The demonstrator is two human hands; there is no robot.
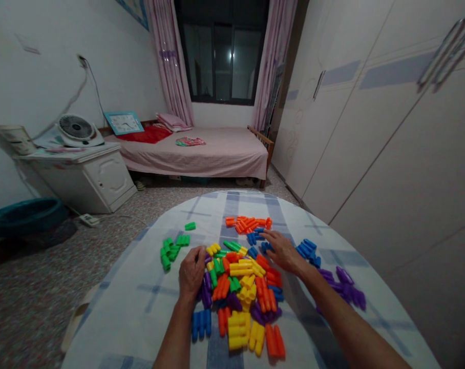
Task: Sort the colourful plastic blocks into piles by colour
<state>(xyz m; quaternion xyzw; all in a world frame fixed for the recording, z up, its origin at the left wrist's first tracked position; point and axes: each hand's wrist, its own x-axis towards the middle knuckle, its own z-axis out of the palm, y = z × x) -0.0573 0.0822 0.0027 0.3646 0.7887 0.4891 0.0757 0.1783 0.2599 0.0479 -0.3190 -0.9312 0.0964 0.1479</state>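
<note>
A mixed heap of plastic finger-shaped building blocks in yellow, orange, green, purple and blue lies on the table. My left hand rests at the heap's left edge with fingers curled, beside purple blocks; whatever its fingers hold is hidden. My right hand reaches over the heap's far right side, fingers stretched out and apart. Its fingertips are at some blue blocks, and another blue block shows just under the hand. I cannot tell whether the fingers touch them.
Single-colour groups surround the heap: green blocks left, orange blocks at the back, blue blocks and purple blocks right. The round table has a checked cloth. Beyond stand a bed, cabinet and wardrobe.
</note>
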